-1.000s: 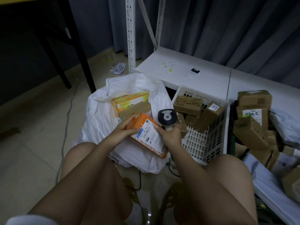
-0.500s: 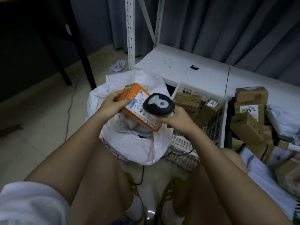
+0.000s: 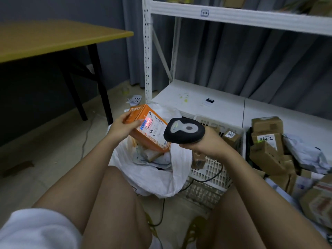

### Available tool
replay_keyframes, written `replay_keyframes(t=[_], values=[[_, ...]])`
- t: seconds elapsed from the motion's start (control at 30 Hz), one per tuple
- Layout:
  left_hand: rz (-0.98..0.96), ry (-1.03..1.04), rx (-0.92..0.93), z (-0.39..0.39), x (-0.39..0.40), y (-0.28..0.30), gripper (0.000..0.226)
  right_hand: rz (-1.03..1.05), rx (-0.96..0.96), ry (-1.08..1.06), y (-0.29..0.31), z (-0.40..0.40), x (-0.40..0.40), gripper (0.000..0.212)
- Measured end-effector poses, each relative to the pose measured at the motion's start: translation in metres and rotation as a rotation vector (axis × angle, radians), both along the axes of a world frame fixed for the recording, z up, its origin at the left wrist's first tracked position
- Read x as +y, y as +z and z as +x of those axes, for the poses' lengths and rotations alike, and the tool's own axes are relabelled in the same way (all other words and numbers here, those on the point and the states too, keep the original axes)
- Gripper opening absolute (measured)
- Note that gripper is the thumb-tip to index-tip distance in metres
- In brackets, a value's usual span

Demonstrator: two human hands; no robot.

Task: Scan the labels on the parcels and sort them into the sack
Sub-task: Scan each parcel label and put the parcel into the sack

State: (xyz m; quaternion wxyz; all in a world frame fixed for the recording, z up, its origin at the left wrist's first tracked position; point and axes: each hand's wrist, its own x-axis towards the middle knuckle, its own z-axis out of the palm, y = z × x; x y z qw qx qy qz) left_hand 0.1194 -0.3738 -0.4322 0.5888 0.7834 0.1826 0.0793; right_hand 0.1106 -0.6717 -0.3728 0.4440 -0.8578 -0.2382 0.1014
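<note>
In the head view, a small orange cardboard parcel with a white paper label was held up, tilted, just above the open white plastic sack. The grip of the left hand was closed around its top end. The grip of the right hand was wrapped tight around a black and grey handheld scanner, which was pointed at the label. A red glow was seen on the barcode. The scan could be missed if the parcel was tipped too far or the thumb covered the bars. The parcel could be dropped beside the sack, near the white plastic basket, if it was let go too early.
</note>
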Motion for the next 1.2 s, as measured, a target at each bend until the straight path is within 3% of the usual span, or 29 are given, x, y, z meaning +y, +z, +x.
replay_keyframes(t=[0.47,0.6,0.77,0.97,1.13,1.2], values=[[0.034,-0.013,-0.030,-0.002,0.005,0.001,0.096,-0.133,-0.013,-0.039,0.008,-0.004,0.004,0.017],[0.024,0.020,-0.063,-0.001,0.006,-0.004,0.081,-0.009,0.026,-0.094,0.000,0.002,0.009,0.023],[0.119,0.147,-0.152,-0.002,0.010,-0.013,0.083,0.274,0.172,-0.444,-0.042,0.034,0.020,0.015],[0.311,0.174,-0.192,-0.001,-0.009,-0.035,0.087,0.243,0.313,-0.693,-0.115,0.086,0.033,0.041],[0.497,0.078,-0.143,0.010,-0.021,-0.065,0.114,0.078,0.158,-0.634,-0.153,0.117,0.057,0.069],[0.592,0.047,-0.088,0.015,-0.025,-0.076,0.125,-0.094,0.085,-0.600,-0.165,0.126,0.070,0.078]])
